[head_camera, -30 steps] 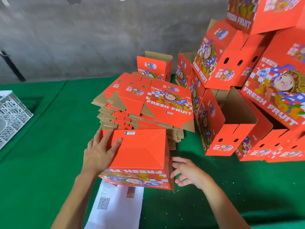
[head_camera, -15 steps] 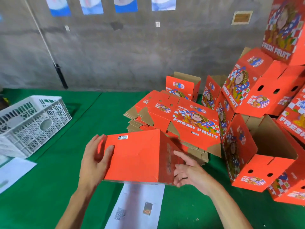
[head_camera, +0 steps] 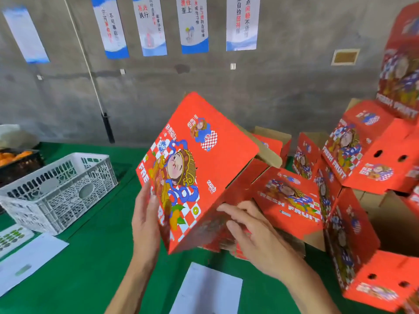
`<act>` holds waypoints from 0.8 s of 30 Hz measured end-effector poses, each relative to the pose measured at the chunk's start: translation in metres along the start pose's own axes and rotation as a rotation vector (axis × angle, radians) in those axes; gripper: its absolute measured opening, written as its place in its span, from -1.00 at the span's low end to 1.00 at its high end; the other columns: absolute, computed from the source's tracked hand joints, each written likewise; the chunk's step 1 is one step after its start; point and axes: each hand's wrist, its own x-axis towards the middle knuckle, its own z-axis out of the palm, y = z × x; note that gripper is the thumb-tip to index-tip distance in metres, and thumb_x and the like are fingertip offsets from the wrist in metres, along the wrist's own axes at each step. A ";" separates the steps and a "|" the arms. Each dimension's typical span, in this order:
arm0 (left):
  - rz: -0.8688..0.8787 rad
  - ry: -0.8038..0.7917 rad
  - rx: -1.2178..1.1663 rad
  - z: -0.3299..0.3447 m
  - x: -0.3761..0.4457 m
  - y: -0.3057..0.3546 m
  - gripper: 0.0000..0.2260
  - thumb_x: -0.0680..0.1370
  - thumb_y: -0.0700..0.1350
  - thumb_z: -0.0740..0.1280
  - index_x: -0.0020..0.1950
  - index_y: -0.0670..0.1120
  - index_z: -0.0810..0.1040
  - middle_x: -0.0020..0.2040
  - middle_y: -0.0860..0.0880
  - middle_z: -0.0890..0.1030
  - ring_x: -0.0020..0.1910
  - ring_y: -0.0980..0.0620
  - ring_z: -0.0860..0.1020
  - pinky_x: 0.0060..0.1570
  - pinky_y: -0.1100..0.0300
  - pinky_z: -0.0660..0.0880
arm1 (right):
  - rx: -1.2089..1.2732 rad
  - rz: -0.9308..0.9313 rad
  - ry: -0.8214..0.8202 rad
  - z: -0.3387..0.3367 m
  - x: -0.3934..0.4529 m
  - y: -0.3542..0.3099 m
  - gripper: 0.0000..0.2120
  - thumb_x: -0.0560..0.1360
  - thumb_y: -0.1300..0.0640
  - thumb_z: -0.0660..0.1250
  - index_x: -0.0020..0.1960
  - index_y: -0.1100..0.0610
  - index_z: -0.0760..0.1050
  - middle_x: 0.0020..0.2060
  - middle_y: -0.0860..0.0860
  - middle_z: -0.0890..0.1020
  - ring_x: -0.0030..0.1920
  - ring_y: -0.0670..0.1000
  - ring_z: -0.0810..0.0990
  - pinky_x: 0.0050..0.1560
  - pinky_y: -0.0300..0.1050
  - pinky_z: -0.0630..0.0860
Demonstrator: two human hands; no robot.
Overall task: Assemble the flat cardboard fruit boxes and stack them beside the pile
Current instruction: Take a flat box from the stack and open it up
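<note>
A white sheet of paper (head_camera: 206,288) lies nearest on the green felt-covered surface (head_camera: 79,268). Above it, the left hand (head_camera: 145,219) lies flat against the left face of a red fruit box (head_camera: 195,168), fingers straight; the right hand (head_camera: 251,230) presses its right face with fingers spread, barely curled. The box is held tilted in the air, printed panel towards the camera. Just behind it lies the pile of flat boxes (head_camera: 288,200), and the stack of assembled boxes (head_camera: 367,155) rises at right. A white plastic crate (head_camera: 59,189) stands at left. Beyond, a grey concrete wall (head_camera: 283,87) carries hanging banners (head_camera: 195,23).
</note>
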 end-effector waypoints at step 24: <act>-0.277 -1.228 -0.732 0.377 -0.313 0.157 -0.35 0.62 0.34 0.20 0.64 0.10 0.18 0.63 0.17 0.22 0.56 0.23 0.29 0.55 0.18 0.27 | -0.894 0.789 0.903 -0.165 -0.313 -0.040 -0.73 0.62 0.07 0.35 0.31 -0.11 0.57 0.19 0.19 0.43 0.15 0.26 0.52 0.09 0.10 0.60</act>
